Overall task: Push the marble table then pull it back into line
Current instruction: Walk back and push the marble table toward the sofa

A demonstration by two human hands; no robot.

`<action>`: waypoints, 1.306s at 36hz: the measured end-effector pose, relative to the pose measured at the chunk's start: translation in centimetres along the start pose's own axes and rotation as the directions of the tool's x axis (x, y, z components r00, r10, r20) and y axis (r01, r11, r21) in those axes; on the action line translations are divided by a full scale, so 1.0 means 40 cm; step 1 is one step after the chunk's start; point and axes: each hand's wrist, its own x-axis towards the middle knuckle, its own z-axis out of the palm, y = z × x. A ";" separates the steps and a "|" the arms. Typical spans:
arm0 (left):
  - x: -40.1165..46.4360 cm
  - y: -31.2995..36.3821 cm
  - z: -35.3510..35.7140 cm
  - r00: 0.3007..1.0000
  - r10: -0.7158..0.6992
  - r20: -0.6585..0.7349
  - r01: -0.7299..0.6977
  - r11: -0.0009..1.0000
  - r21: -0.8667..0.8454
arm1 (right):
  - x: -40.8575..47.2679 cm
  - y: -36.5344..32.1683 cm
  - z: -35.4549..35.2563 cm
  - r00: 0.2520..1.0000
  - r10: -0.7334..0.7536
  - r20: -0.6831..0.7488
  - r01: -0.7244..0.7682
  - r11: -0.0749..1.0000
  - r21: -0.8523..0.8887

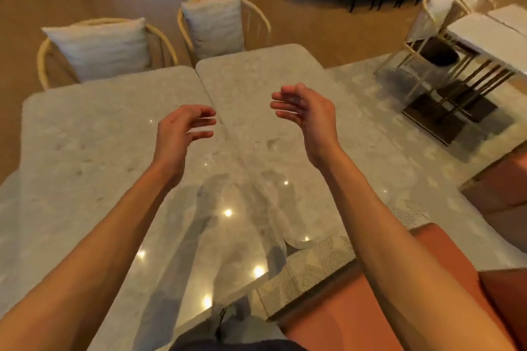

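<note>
Marble, pale grey and glossy: two tables side by side. The right table [256,85] sits pushed further away than the left table [94,128], edges out of line. Left hand [178,134] and right hand [309,114] hover above the tops, fingers loosely spread, holding nothing. Two cushioned chairs [216,25] beyond.

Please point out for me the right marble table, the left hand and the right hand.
right marble table [256,80]: head view, bare far part of its top.
left hand [176,134]: head view, back of the hand.
right hand [310,114]: head view, middle of the hand.
</note>
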 end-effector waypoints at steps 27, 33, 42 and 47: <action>0.222 -0.117 1.054 0.846 0.149 0.512 -0.075 0.984 -0.162 | 0.184 -0.190 -0.957 0.811 -0.287 -0.511 0.273 0.956 -0.103; 0.281 -0.169 1.351 0.837 0.087 0.540 -0.025 0.992 -0.122 | 0.287 -0.238 -1.202 0.789 -0.248 -0.562 0.244 0.966 -0.084; 0.361 -0.156 1.563 0.820 0.106 0.562 -0.021 0.988 -0.154 | 0.474 -0.317 -1.352 0.824 -0.230 -0.518 0.240 0.970 -0.049; 0.450 -0.154 1.618 0.851 0.115 0.513 -0.022 0.983 -0.184 | 0.560 -0.330 -1.379 0.844 -0.227 -0.487 0.227 0.972 -0.060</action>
